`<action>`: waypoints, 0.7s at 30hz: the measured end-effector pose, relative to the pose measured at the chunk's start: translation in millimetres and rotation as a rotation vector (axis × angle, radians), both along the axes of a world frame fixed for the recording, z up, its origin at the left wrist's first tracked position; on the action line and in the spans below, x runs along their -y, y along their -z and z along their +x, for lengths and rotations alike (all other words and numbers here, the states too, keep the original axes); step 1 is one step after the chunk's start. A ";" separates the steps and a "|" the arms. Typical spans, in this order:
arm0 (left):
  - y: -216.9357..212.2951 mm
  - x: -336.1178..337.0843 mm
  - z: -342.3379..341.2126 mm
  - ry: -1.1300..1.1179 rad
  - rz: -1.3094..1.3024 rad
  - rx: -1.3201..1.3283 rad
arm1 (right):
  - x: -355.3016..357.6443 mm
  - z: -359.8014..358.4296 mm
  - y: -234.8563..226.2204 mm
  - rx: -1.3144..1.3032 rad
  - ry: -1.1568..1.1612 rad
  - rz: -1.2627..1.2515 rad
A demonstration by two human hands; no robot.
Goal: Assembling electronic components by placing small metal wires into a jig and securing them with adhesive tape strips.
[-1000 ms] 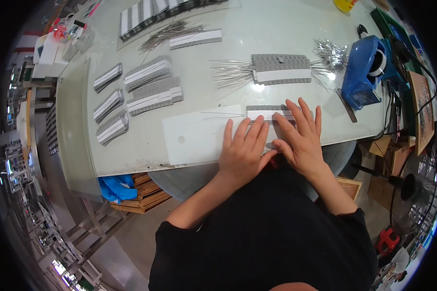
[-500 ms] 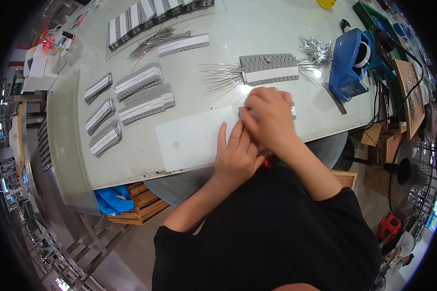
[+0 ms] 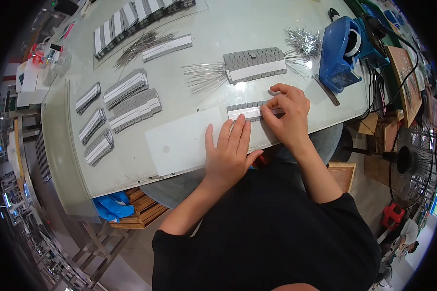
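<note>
A pale grey glossy worktable (image 3: pixel 238 43) reflects overhead light. Right of it stands a black wire-caged floor fan (image 3: pixel 415 160); beneath lie stacked wooden pallets (image 3: pixel 136 213).

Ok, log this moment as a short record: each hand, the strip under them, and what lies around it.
left hand: flat, palm down, fingers pressing the near strip
right hand: fingers curled, pinching the strip's right end
strip: grey blocks in a row with a white band along it, lying near the table edge
sheet: white, flat, left of the strip and under the left hand
far strip: longer, with thin wires sticking out both sides
stacks: finished strips, left side of the table
dispenser: blue, at right
</note>
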State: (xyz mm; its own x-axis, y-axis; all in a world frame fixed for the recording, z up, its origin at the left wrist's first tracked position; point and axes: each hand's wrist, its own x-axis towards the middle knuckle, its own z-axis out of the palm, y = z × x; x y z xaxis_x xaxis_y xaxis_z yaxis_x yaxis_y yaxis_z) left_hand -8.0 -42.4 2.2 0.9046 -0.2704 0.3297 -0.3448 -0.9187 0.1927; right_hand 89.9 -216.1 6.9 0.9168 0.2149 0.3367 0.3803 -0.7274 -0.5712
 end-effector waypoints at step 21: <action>-10.7 19.9 31.0 0.240 -0.123 -0.041 | 14.8 1.4 4.2 -0.008 0.036 0.096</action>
